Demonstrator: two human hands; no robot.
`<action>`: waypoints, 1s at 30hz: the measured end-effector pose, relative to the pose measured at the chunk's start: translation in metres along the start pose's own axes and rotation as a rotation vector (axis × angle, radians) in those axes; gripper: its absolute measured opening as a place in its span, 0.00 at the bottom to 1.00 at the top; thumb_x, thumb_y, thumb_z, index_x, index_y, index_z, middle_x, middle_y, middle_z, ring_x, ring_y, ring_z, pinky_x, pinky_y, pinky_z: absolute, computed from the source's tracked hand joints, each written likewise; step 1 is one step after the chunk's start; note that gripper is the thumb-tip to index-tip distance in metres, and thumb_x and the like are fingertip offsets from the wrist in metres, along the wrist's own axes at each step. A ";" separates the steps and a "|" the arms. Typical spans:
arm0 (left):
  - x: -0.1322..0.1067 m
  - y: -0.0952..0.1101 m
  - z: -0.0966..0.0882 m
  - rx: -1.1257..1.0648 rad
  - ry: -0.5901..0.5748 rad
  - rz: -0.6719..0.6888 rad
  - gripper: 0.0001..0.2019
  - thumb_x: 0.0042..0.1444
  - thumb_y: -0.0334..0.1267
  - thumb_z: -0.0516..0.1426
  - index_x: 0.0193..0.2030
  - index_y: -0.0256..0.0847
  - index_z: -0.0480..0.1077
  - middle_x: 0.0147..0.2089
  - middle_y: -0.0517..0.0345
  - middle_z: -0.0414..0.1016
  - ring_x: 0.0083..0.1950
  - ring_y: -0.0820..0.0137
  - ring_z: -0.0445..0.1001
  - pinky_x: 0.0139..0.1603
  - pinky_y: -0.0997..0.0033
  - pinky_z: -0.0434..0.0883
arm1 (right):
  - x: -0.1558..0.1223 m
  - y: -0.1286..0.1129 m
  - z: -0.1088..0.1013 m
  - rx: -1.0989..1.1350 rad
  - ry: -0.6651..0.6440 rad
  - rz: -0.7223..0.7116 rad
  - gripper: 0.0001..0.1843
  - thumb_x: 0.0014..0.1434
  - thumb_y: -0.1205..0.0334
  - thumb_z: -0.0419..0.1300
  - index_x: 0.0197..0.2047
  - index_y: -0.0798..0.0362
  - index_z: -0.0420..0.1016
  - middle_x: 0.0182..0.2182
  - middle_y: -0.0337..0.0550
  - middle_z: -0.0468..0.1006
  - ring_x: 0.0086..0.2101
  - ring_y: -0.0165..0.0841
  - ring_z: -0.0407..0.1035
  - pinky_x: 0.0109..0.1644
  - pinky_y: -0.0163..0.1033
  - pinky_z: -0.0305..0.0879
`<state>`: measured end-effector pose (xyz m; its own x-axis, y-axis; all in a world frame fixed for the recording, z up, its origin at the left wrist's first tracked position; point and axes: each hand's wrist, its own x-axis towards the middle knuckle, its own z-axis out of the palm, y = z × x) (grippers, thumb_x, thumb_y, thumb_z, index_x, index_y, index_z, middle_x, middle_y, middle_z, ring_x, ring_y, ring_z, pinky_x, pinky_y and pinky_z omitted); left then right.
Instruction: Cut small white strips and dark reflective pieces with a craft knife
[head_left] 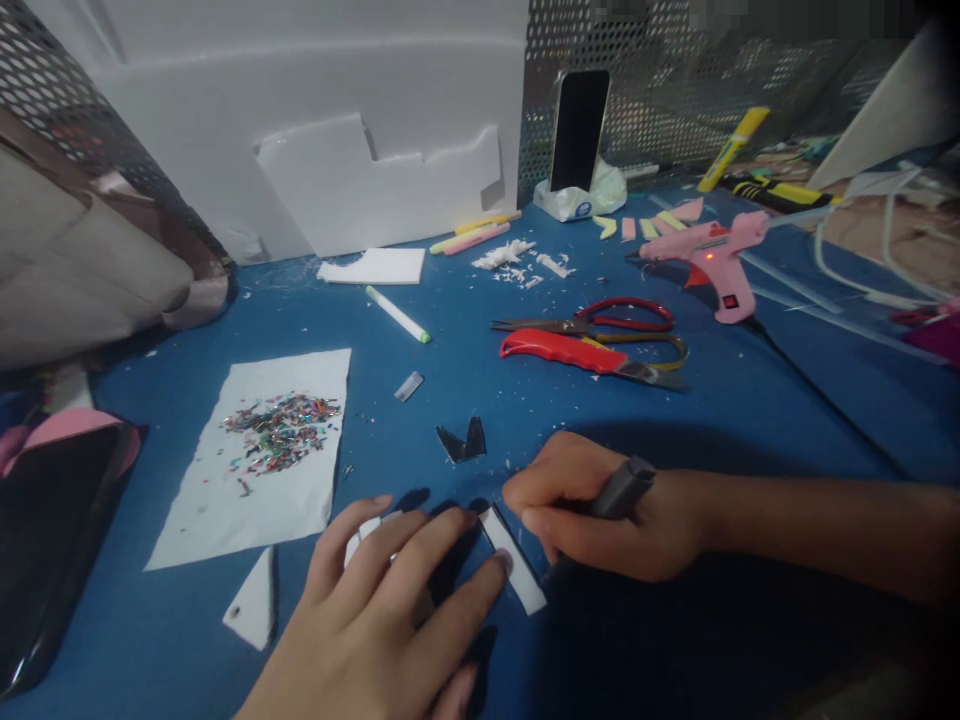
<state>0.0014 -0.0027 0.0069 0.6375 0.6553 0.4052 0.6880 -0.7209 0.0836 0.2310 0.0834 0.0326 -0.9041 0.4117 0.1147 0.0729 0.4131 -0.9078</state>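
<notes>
My left hand [409, 590] lies with its fingers spread over the table, and its fingertips press on a narrow white foam strip [517, 565] with a dark edge. Partly hidden under those fingers are other white pieces [364, 535]. My right hand [592, 505] is closed around a black marker [624, 487], whose lower end points down beside the strip's right side; whether the tip touches it I cannot tell. Just beyond both hands lies a small black V-shaped piece [463, 442]. A white foam triangle [255, 605] with a hole rests left of my left hand.
White paper [187, 520] holds colourful bits. Scissors [630, 318] and a red-handled cutter [559, 350] lie beyond my right hand, near a pink glue gun [712, 255] with a cord. A phone [581, 130] stands at the back; another dark phone [52, 550] lies left.
</notes>
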 end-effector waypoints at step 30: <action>0.000 0.001 -0.001 0.002 -0.004 0.005 0.18 0.60 0.44 0.48 0.54 0.54 0.69 0.55 0.56 0.66 0.52 0.62 0.63 0.64 0.54 0.46 | 0.001 0.000 0.000 0.037 -0.031 -0.012 0.15 0.62 0.66 0.47 0.22 0.55 0.55 0.19 0.34 0.60 0.21 0.23 0.57 0.26 0.30 0.54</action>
<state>0.0014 -0.0033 0.0074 0.6423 0.6528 0.4017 0.6857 -0.7235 0.0794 0.2300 0.0837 0.0324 -0.9174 0.3813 0.1139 0.0466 0.3871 -0.9208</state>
